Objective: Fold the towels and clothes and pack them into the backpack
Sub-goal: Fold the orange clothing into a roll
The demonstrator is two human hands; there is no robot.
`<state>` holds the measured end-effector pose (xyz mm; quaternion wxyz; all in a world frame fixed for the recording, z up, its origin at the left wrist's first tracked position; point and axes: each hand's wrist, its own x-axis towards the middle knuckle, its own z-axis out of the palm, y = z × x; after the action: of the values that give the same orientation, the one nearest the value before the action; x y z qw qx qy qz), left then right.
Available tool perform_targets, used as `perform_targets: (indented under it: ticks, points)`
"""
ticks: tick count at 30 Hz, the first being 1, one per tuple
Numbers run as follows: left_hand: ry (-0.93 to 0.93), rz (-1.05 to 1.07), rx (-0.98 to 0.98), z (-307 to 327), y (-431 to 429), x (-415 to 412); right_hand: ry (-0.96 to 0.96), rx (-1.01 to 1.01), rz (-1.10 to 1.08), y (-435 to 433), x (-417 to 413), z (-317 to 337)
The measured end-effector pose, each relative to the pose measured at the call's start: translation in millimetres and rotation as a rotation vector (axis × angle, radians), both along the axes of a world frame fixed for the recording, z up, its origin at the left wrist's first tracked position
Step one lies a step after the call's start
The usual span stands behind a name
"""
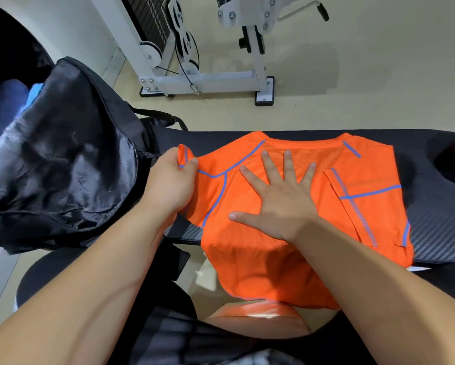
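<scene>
An orange shirt with blue seams lies spread on a black padded bench, its hem hanging over the near edge. Its right sleeve is folded inward. My left hand pinches the left sleeve's edge between thumb and fingers. My right hand presses flat on the shirt's middle with the fingers spread. A black backpack stands open at the left, touching the bench end, with blue fabric showing inside its top.
A white gym machine frame stands on the beige floor beyond the bench. A round hole is at the bench's right end. My knees and dark shorts fill the bottom of the view.
</scene>
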<state>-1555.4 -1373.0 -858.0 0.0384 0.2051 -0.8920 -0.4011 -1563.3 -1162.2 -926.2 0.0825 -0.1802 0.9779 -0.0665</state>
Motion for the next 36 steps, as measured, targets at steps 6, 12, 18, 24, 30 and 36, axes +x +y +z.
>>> perform_targets:
  ticks: [6, 12, 18, 24, 30, 36]
  points:
    - [-0.186, 0.051, 0.673, 25.3, 51.9, -6.3, -0.273, -0.354, -0.016, 15.6, -18.0, 14.1]
    - [-0.118, 0.046, 0.866, 24.9, 66.2, -7.3, -0.431, -0.691, -0.145, 28.8, -27.5, 21.4]
    - [0.100, -0.252, -0.072, -17.5, 42.4, -2.5, -0.422, -0.659, -0.118, 28.0, -26.4, 25.0]
    - [-0.001, -0.725, -0.392, -57.0, 21.1, 22.9, -0.238, -0.176, 0.171, 57.3, -29.2, 15.0]
    - [-0.265, -0.740, -0.688, -57.6, 24.3, 21.7, -0.082, -0.021, 0.233, 54.3, -16.8, -0.3]
    - [-0.326, -0.585, -0.727, -58.1, 40.2, 25.4, -0.063, 0.067, 0.231, 51.7, -13.9, 2.6]
